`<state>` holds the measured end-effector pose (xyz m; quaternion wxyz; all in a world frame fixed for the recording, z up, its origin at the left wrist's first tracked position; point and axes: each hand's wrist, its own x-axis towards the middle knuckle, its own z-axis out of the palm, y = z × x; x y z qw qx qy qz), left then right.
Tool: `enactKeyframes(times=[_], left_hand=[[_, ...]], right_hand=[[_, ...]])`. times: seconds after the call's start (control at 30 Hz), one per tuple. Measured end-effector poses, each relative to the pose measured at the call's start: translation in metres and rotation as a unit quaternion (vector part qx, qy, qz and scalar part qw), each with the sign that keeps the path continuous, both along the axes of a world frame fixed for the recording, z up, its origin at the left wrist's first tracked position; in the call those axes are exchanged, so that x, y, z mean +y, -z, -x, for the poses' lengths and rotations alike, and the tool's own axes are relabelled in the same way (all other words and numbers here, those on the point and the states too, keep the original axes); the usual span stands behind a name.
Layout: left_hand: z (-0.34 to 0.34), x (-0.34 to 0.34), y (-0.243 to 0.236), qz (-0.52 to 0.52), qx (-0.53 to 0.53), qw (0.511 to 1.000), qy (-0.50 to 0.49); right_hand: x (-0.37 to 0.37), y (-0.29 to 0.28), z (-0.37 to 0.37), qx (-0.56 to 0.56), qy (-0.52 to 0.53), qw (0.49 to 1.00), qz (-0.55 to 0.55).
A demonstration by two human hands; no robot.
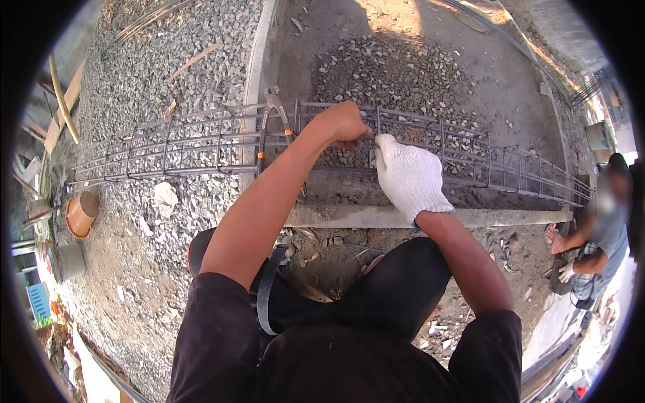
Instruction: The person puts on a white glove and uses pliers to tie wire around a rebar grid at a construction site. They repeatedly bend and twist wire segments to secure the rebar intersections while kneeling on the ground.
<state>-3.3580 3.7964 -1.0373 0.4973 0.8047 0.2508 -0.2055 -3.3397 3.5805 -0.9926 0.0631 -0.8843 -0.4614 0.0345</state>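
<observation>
A long cage of steel rebar (201, 166) with square stirrups runs from left to right in front of me. My bare left hand (346, 124) is closed at its upper bars, fingers curled beside a stirrup (377, 121). Close by on the right, my right hand (410, 171) wears a white knit glove, its fingertips pressed together at the same stirrup. Whatever either hand pinches is too small or hidden to name. Left of my left forearm, a pair of pincers (273, 101) with orange-banded dark handles rests against the cage, jaws pointing away from me.
Grey gravel (181, 74) spreads at the left, with another heap (396, 74) beyond the cage. A concrete edge (430, 216) runs below the cage. An orange-brown bucket (81, 213) lies tipped at far left. Another person (601, 232) crouches near the cage's right end.
</observation>
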Motion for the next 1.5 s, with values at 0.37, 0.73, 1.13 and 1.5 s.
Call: enactKeyframes(times=[0.37, 0.73, 1.13, 1.5], left_hand=[[0.030, -0.023, 0.006, -0.100, -0.192, 0.970, -0.112], [0.055, -0.054, -0.011, -0.116, -0.319, 0.935, -0.105], [0.059, -0.058, -0.018, -0.259, -0.222, 0.939, -0.045], [0.068, -0.065, 0.007, -0.254, -0.293, 0.920, -0.057]], right_hand=[[-0.022, -0.009, -0.011, 0.016, -0.035, 0.995, -0.096], [-0.005, -0.032, -0.056, 0.013, 0.019, 0.999, -0.023], [0.049, -0.029, -0.091, 0.044, -0.008, 0.979, 0.199], [-0.034, -0.003, 0.007, -0.138, -0.064, 0.976, -0.158]])
